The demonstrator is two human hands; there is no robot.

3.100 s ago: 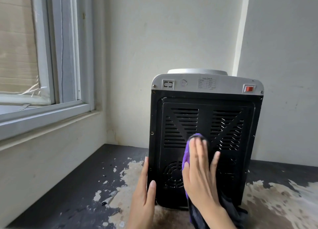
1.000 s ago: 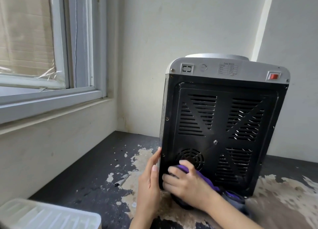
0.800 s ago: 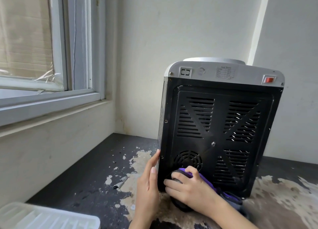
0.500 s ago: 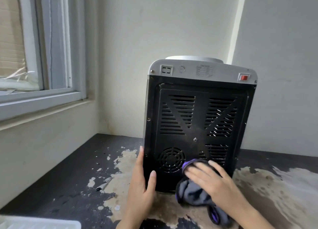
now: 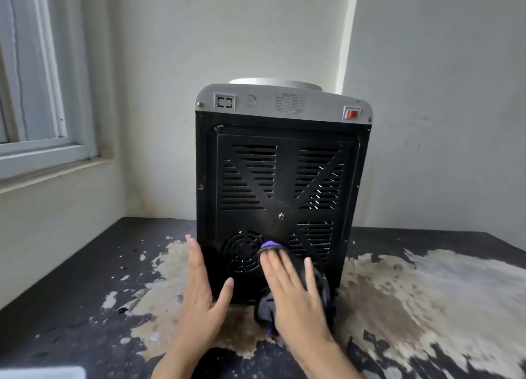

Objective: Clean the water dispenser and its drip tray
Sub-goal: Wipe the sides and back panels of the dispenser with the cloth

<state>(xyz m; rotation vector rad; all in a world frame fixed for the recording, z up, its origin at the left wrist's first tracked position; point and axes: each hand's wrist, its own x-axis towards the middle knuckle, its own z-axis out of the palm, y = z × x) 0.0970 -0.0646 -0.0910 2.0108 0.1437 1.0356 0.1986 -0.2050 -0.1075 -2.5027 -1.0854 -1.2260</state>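
Wiping the low back of the water dispenser [image 5: 281, 179].

My right hand [image 5: 293, 287], fingers straight and spread, presses a purple cloth [image 5: 269, 245] flat against the black rear panel beside the round fan grille [image 5: 242, 253]. My left hand [image 5: 202, 299], fingers straight, braces the lower left corner on the peeling dark table [image 5: 85, 287].

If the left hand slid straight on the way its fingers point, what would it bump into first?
Probably nothing soon. The left hand lies flat along the lower left edge of the water dispenser, fingers pointing away toward the back wall; the dark tabletop there looks free, though depth is unclear.
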